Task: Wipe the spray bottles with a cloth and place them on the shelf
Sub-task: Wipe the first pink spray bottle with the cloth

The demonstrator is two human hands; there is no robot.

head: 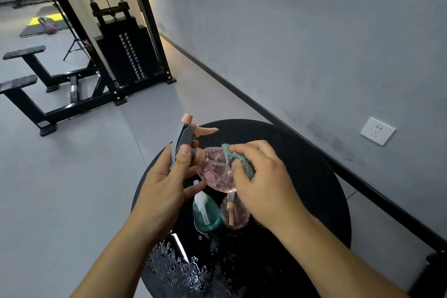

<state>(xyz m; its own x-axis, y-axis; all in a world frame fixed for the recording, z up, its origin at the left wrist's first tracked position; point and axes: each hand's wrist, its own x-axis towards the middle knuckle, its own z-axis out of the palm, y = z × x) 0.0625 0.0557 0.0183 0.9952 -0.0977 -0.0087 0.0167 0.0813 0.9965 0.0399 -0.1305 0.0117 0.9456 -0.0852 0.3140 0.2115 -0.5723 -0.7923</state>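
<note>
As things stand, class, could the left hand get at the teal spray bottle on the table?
Probably not yet: the left hand grips the pink spray bottle. The teal spray bottle stands just below it, nothing between, so only the hand's load hinders.

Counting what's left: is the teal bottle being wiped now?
No, the cloth is on a pink bottle; the teal bottle stands untouched.

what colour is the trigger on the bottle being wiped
Peach-orange, like the nozzle tip and collar; the spray bottle itself is clear pink. Head view shows the trigger best.
</note>
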